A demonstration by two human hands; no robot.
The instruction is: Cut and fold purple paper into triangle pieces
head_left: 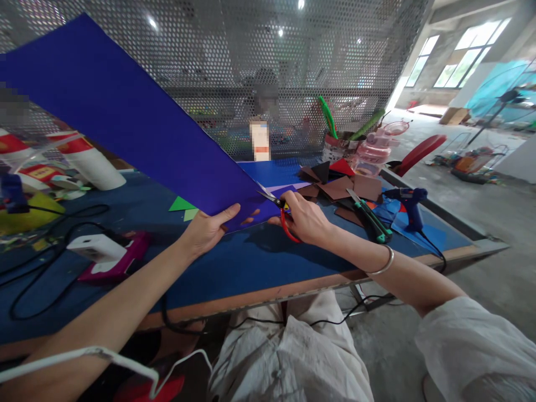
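A large blue sheet of card (138, 117) slants up to the left, raised above the table. My left hand (209, 228) pinches its lower edge, thumb on the near face and fingers behind. In my right hand (307, 218) is a pair of scissors (286, 226) with red handles. The parted blades reach the sheet's right edge, close to its lower corner. Some of my left fingers are hidden behind the sheet.
To the right lie a green utility knife (371, 218), brown card pieces (337, 188) and a blue glue gun (408, 201). A pink bottle (371, 152) stands behind them. At left are a purple power strip (136, 251), loose cables and white paper tubes (94, 164).
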